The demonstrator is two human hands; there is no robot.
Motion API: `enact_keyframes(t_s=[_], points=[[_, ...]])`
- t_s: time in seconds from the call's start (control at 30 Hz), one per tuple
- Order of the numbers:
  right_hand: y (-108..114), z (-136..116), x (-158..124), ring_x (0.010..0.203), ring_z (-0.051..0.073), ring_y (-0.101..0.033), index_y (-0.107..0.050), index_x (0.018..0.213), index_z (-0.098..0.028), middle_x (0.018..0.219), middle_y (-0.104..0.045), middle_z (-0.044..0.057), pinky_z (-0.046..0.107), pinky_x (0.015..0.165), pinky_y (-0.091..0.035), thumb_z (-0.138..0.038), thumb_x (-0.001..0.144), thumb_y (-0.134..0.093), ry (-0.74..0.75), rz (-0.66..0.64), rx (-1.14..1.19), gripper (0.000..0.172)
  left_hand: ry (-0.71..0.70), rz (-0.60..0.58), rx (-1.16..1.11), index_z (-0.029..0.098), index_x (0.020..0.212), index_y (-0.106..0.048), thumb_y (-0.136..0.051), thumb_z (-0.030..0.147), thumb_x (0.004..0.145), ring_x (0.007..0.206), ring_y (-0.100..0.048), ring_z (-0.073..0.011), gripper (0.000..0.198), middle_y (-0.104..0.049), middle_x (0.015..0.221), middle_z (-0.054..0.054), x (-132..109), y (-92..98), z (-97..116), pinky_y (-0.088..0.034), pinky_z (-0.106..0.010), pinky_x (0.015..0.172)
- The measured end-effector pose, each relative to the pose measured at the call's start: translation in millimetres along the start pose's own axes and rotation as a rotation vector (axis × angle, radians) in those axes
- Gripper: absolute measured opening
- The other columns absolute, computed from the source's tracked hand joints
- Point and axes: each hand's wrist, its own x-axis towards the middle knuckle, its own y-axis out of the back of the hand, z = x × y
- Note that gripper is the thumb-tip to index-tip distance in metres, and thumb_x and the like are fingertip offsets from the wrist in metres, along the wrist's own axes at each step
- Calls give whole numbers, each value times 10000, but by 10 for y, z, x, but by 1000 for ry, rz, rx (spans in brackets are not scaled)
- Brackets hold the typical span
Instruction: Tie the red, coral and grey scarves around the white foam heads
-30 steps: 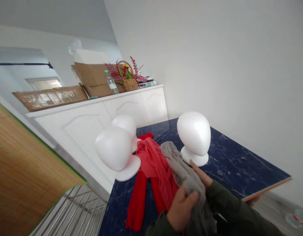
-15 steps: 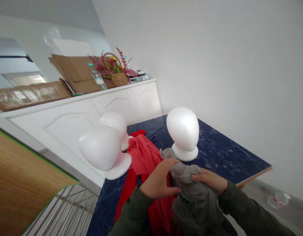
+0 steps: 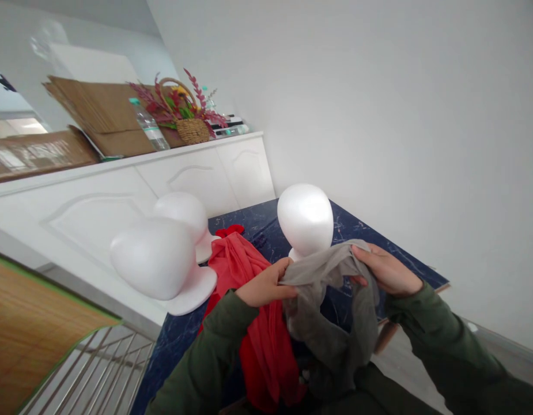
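A sheer grey scarf [image 3: 335, 262] is stretched between my two hands, its lower part hanging in a loop over the table's near edge. My left hand [image 3: 268, 283] pinches it at one side, and my right hand [image 3: 387, 268] grips the other side. Just behind the cloth stands a white mannequin head [image 3: 306, 219], its base partly hidden by the scarf. To the left of my hands, a red scarf [image 3: 249, 276] lies bunched on the dark blue marbled table [image 3: 261, 216], partly covered by my left forearm.
Two more white mannequin heads, one nearer [image 3: 154, 259] and one farther [image 3: 184, 213], stand on the left. Behind them runs a white cabinet [image 3: 197, 173] bearing cardboard, a plastic bottle [image 3: 149, 124] and a flower basket [image 3: 192, 131]. A metal rack [image 3: 93, 369] is at lower left.
The grey scarf went from a bunched heap to being lifted and spread between my hands. My right hand rose and moved away from the left. The view shifted slightly to the right.
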Motion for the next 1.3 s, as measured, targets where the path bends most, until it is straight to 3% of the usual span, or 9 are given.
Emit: enact_keyframes(t_s=[0.13, 0.27, 0.43, 0.53, 0.67, 0.87, 1.0, 1.2, 1.3], points=[[-163, -160, 168, 289, 42, -223, -549, 752, -125, 379, -311, -72, 168, 351, -306, -421, 829, -454, -17, -221, 210, 321, -55, -160, -130, 159, 1105, -423, -712, 433, 470, 926, -500, -231, 749, -545, 975, -60, 87, -122, 62, -400, -343, 798], [-243, -283, 205, 308, 13, -165, -544, 753, -112, 438, -327, -69, 125, 306, -210, -381, 770, -538, -55, -358, 307, 269, 60, -261, -74, 149, 920, -567, -649, 371, 593, 879, -536, -230, 404, -604, 870, -51, 93, -245, 34, -407, -364, 799], [-128, -271, 129, 329, -16, -117, -529, 714, -127, 591, -436, -34, 108, 287, -160, -353, 669, -634, 61, -235, 404, 254, 45, -32, -380, 142, 818, -593, -596, 383, 585, 805, -570, -245, 336, -618, 787, -60, -124, -165, 214, -427, -375, 751], [-31, -162, 125, 328, -9, -108, -524, 685, -141, 533, -397, -57, 109, 293, -178, -336, 658, -650, 98, -152, 432, 234, 61, 29, -566, 173, 794, -574, -626, 442, 485, 546, -568, -184, 413, -599, 647, -46, -311, -74, 418, -453, -303, 505], [-153, 185, 126, 368, 32, -314, -552, 854, -158, 569, -455, -39, 121, 331, -276, -456, 657, -651, 93, -152, 403, 371, -53, 57, -672, 205, 912, -507, -617, 438, 543, 248, -272, -30, 450, -408, 417, 58, -496, -35, 706, -246, -175, 270], [-932, 829, -44, 744, 179, -540, -553, 988, -116, 783, -574, 22, 242, 704, -444, -404, 434, -796, -104, -842, 32, 670, -435, 477, -951, 212, 1129, -365, -333, 258, 822, 402, -375, -9, 313, -505, 649, 7, -487, -10, 1215, -283, -92, 335], [-1029, 890, -133, 855, 191, -540, -558, 982, -119, 821, -591, 31, 280, 820, -415, -249, 542, -763, -168, -1101, 130, 502, -566, 487, -878, 105, 1084, -399, -217, 177, 858, 468, -344, 41, 299, -552, 972, -72, -478, 240, 1445, -234, -36, 367], [-514, 920, -239, 701, 160, -579, -581, 909, -89, 728, -599, 30, 232, 667, -474, -273, 550, -762, -376, -746, 326, 442, -594, 501, -701, 18, 1042, -419, -50, 186, 855, 461, -204, 75, 446, -566, 996, -37, -687, 806, 1398, -142, -25, 449], [-413, 1021, -299, 668, 148, -572, -588, 885, -84, 711, -594, 23, 205, 632, -472, -337, 473, -795, -523, -898, 290, 525, -612, 528, -703, 2, 997, -428, 62, 143, 819, 467, -207, 82, 540, -579, 844, 4, -766, 1047, 1298, -141, -37, 497]])
